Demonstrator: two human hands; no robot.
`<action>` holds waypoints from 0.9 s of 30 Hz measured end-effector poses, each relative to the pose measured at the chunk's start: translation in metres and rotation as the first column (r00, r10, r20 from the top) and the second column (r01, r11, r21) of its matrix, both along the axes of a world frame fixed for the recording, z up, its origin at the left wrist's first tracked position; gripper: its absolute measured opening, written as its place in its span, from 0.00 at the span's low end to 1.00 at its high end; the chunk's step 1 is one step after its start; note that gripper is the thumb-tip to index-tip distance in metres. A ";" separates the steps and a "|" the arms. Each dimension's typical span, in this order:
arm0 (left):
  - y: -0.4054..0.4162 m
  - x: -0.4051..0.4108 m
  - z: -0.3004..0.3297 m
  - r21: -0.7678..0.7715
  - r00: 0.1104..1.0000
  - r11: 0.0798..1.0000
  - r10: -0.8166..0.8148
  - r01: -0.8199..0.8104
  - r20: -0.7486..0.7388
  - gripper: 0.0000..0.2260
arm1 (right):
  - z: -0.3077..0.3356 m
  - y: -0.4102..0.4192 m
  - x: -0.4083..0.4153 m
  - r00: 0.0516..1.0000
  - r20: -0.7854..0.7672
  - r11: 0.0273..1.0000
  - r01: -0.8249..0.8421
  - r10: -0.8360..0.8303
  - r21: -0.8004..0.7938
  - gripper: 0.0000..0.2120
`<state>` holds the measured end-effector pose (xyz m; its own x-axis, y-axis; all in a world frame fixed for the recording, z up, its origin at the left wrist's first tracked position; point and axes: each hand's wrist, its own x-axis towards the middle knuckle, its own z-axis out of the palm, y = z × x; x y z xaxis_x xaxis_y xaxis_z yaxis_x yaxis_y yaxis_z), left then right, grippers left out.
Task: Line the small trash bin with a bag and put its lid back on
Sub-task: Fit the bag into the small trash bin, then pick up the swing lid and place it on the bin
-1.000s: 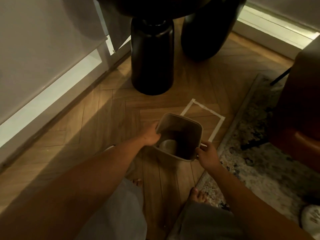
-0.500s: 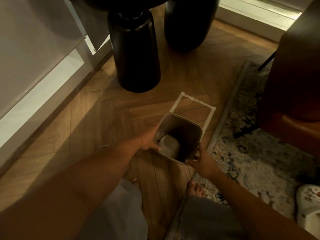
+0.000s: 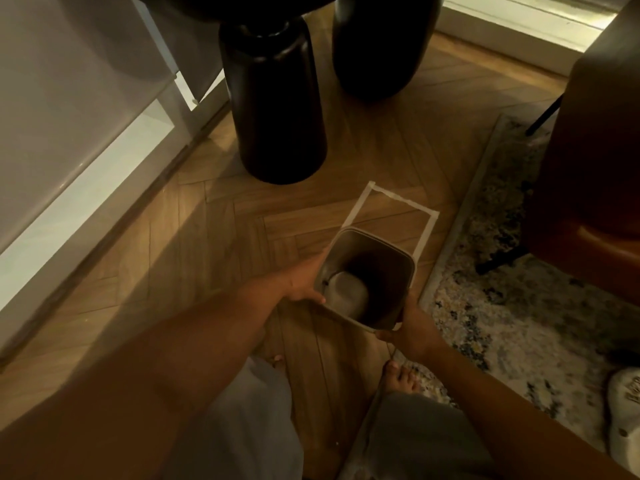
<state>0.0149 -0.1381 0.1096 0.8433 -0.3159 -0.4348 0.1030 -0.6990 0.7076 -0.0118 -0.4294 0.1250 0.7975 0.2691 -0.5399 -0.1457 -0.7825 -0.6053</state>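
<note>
Holding the small bin [image 3: 367, 282] at frame centre, left hand [image 3: 304, 284] & right hand [image 3: 408, 329] each grasp its rim; mouth faces up, prob. ready for a bag.

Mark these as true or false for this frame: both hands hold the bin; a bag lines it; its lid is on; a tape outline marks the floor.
1. Both hands hold the bin: true. The left hand and right hand grip the small bin at its rim.
2. A bag lines it: false; the inside is bare.
3. Its lid is on: false; the top is open and no lid shows.
4. Tape marks the floor: true, the tape outline lies just beyond the bin.
</note>
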 end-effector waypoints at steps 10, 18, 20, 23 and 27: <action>0.043 -0.020 0.001 0.030 0.879 0.890 0.454 -0.454 -0.144 0.34 | 0.050 0.064 0.054 0.964 0.247 0.992 -0.079 0.100 -0.094 0.38; 0.125 -0.068 0.005 0.087 0.779 0.790 0.613 -0.607 -0.131 0.29 | 0.038 0.159 0.051 0.930 0.266 0.960 -0.276 0.255 0.044 0.35; 0.144 -0.086 0.001 0.083 0.759 0.769 0.640 -0.634 -0.120 0.24 | 0.027 0.181 0.047 0.922 0.258 0.952 -0.306 0.288 0.030 0.34; 0.175 -0.109 -0.009 0.181 0.712 0.724 0.689 -0.666 -0.134 0.22 | 0.010 0.212 0.038 0.921 0.165 0.933 -0.360 0.353 0.010 0.34; 0.206 -0.136 -0.028 0.210 0.664 0.693 0.721 -0.690 -0.197 0.23 | -0.015 0.244 0.029 0.891 0.128 0.899 -0.438 0.435 -0.008 0.32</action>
<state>-0.1216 0.0675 0.0816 0.6530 0.3910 -0.6486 0.7543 -0.4129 0.5105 0.0174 -0.1855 0.1096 0.6569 0.6156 -0.4354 0.2845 -0.7371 -0.6129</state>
